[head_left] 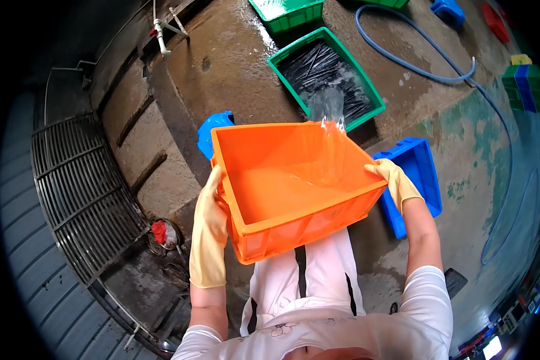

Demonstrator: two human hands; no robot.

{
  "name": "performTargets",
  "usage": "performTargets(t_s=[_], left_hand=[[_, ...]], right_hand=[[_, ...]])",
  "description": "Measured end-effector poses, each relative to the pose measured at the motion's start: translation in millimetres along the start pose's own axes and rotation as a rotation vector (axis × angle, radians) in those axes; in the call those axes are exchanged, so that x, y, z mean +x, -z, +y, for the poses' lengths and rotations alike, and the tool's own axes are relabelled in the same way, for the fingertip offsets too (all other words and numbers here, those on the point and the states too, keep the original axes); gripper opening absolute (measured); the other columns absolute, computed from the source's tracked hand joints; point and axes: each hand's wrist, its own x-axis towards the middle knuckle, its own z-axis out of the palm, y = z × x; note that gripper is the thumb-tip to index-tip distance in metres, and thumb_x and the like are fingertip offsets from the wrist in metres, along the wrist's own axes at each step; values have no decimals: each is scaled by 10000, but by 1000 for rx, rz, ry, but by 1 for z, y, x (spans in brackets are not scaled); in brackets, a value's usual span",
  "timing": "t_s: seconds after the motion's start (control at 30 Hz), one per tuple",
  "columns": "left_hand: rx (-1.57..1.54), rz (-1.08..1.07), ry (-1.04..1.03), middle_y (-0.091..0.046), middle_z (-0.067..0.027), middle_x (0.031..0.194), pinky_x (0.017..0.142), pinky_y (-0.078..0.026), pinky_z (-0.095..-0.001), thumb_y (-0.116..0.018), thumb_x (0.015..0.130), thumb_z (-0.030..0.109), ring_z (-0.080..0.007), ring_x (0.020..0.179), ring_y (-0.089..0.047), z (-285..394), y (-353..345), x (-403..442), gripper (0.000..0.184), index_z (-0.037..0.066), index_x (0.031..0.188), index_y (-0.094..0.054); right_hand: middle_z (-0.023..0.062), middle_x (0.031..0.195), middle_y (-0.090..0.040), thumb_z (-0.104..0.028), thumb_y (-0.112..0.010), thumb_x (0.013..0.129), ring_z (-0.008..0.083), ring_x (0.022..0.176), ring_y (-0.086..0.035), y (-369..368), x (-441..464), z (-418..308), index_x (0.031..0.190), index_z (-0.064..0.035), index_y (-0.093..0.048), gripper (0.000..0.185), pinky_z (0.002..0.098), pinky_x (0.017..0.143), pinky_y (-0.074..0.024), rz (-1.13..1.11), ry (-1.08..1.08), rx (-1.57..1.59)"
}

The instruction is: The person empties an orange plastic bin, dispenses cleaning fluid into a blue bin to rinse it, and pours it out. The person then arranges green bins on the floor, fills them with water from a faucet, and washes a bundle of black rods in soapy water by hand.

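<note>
An orange plastic crate [270, 174] is tilted away from me, held up between both hands in yellow rubber gloves. My left hand [211, 195] is closed on its left end, the fingers partly hidden behind the wall. At the right end, my right hand [393, 177] grips the rim. Water [328, 108] streams over the crate's far right corner. It falls into a green crate [375, 99] on the floor, which contains many thin dark rods [318, 63] lying in water.
A blue bin [423, 174] lies to the right, and another blue container [213, 129] shows behind the orange crate. A blue hose [426, 75] curls across the wet floor. On the left are a metal grating [81, 180] and a water tap [160, 39]. More green crates [294, 18] stand at the back.
</note>
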Motion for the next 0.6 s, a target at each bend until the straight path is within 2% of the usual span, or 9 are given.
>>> performTargets(t_s=[0.07, 0.1, 0.17, 0.23, 0.37, 0.43, 0.47, 0.57, 0.6], left_hand=[[62, 79, -36, -726, -14, 1136, 913, -525, -332, -641, 999, 429, -176, 998, -690, 11, -3, 6, 412, 91, 1231, -681], [37, 20, -5, -732, 14, 1062, 858, -515, -284, -654, 984, 462, -138, 952, -684, 17, -3, 4, 383, 128, 1162, -714], [58, 130, -39, -691, 71, 832, 457, -330, -119, -647, 971, 529, 10, 555, -526, 30, -33, -9, 430, 113, 1063, -700], [50, 44, -56, -690, 25, 798, 438, -330, -121, -646, 973, 525, 10, 544, -517, 42, -35, -9, 488, 49, 1067, -695], [94, 8, -151, -661, 34, 739, 443, -399, -95, -626, 992, 514, 1, 538, -555, 67, -43, 3, 495, 26, 968, -703], [82, -182, -135, -646, 29, 727, 455, -413, -89, -607, 999, 532, 3, 552, -555, 86, -44, 11, 535, 4, 975, -690], [118, -157, -142, -603, 80, 730, 496, -400, -93, -692, 942, 528, 24, 561, -491, 94, -61, 5, 462, 67, 928, -701], [192, -322, -103, -609, 51, 739, 599, -437, -161, -637, 937, 613, -37, 633, -556, 121, -90, -2, 580, 39, 977, -709], [265, -235, -156, -620, 22, 760, 654, -458, -208, -624, 924, 642, -83, 684, -583, 126, -105, -11, 628, 27, 1021, -708]], right_hand=[[116, 1105, -751, -303, -746, 945, 206, 972, -718, -4, -6, -8, 1187, 54, -702, 434, 344, 898, -554, 2, -35, -72], [116, 1105, -751, -303, -746, 945, 206, 972, -718, -5, -4, -6, 1187, 54, -702, 434, 344, 898, -554, 1, -38, -66], [110, 1105, -753, -364, -727, 955, 198, 973, -720, -6, 0, -4, 1192, 52, -701, 480, 338, 899, -554, -14, -16, -109], [107, 1102, -754, -373, -718, 962, 192, 971, -720, -6, 1, -5, 1192, 51, -701, 484, 336, 898, -555, -5, -7, -151], [104, 1097, -757, -381, -702, 977, 183, 965, -723, -6, 9, -3, 1187, 44, -708, 474, 337, 890, -558, -9, 2, -101], [110, 1103, -756, -368, -695, 986, 191, 963, -724, -7, 2, -12, 1198, 44, -703, 464, 341, 880, -561, -12, 1, -67], [112, 1108, -755, -362, -695, 987, 194, 965, -724, -8, -2, -17, 1206, 42, -699, 460, 344, 874, -563, -34, 7, -16], [121, 1123, -751, -341, -703, 984, 216, 952, -727, -12, 0, -18, 1230, 36, -687, 451, 365, 863, -567, -42, 17, 104], [124, 1125, -750, -346, -709, 979, 223, 946, -727, -14, -8, -25, 1232, 33, -687, 457, 374, 865, -564, -100, 1, 216]])
